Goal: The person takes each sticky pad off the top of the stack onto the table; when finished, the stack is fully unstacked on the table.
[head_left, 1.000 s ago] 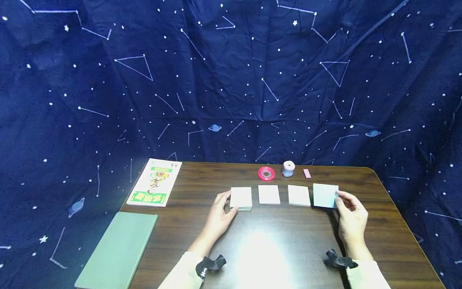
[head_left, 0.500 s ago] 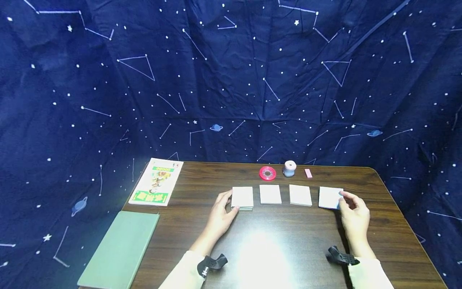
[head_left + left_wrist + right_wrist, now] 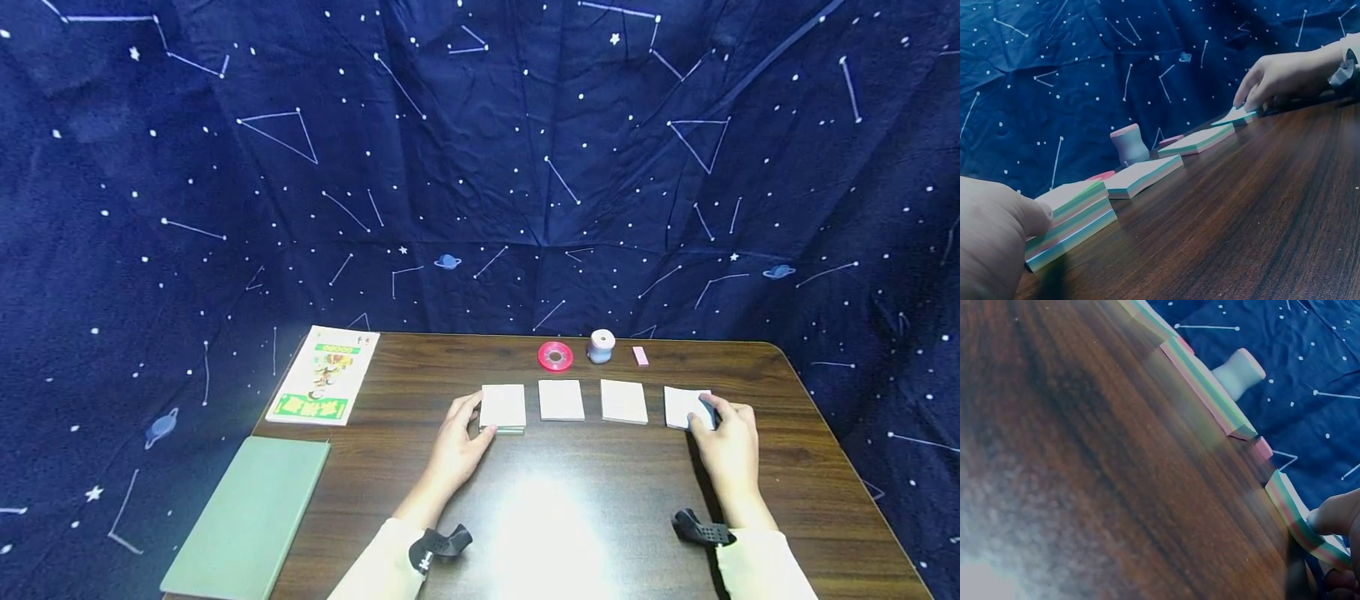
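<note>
Four square pads of sticky notes, white on top with coloured layers at the edges, form a row on the table. At the row's left end, my left hand [image 3: 453, 446] holds a stack of sticky note pads [image 3: 503, 406], thumb at the near edge and fingers along the left side. The rightmost sticky note pad [image 3: 679, 407] is pinched at its right side by my right hand [image 3: 729, 446]. In the right wrist view this pad [image 3: 1289, 514] looks bent, with the thumb on its top. Between them lie a second pad [image 3: 561, 401] and a third pad [image 3: 623, 402].
Behind the row are a red ring-shaped spool [image 3: 555, 357], a pale waisted spool [image 3: 601, 347] and a small pink block [image 3: 640, 356]. A white booklet [image 3: 324, 377] and a green book [image 3: 247, 517] lie at the left. A starry blue curtain [image 3: 480, 167] hangs behind the table.
The rightmost pad has gone from showing a light blue face to a white one, slightly farther right. My right hand has shifted its grip a little. My left hand stays at the stack.
</note>
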The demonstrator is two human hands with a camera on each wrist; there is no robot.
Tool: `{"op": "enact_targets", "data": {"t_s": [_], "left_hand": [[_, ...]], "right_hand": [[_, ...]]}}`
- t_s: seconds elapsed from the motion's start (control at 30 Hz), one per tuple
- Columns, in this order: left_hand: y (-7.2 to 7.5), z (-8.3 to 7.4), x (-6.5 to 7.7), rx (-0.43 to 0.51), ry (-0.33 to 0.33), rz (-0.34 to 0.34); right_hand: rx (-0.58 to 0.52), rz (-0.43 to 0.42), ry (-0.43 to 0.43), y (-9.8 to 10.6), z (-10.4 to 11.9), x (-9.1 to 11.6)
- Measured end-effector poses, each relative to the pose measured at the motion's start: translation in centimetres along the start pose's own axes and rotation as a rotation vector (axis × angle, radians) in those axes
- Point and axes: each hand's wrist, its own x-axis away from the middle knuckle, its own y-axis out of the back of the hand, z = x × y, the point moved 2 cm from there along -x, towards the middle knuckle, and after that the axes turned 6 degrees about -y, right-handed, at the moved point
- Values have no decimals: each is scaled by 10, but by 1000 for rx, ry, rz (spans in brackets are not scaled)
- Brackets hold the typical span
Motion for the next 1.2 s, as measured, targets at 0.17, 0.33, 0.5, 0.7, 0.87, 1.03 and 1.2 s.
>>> {"op": "enact_targets", "data": {"t_s": [0.17, 0.33, 0.5, 0.7, 0.87, 1.03, 1.2], "left_hand": [[0, 1, -1, 0, -1, 7], [-1, 1, -1, 6, -1, 13], [-1, 1, -1, 2, -15, 4], [0, 0, -2, 7, -11, 2], [0, 1, -2, 9, -13, 6], [-1, 2, -3, 16, -8, 3], [0, 2, -4, -5, -18, -7]], "right_hand": [[39, 23, -20, 2, 6, 1], [66, 21, -33, 3, 5, 2], [24, -7, -78, 1, 0, 1], [-142, -135, -116, -1, -3, 0], [-151, -198, -39, -2, 8, 6], [-154, -191, 31, -5, 25, 16], [-147, -71, 43, -6, 55, 24]]}}
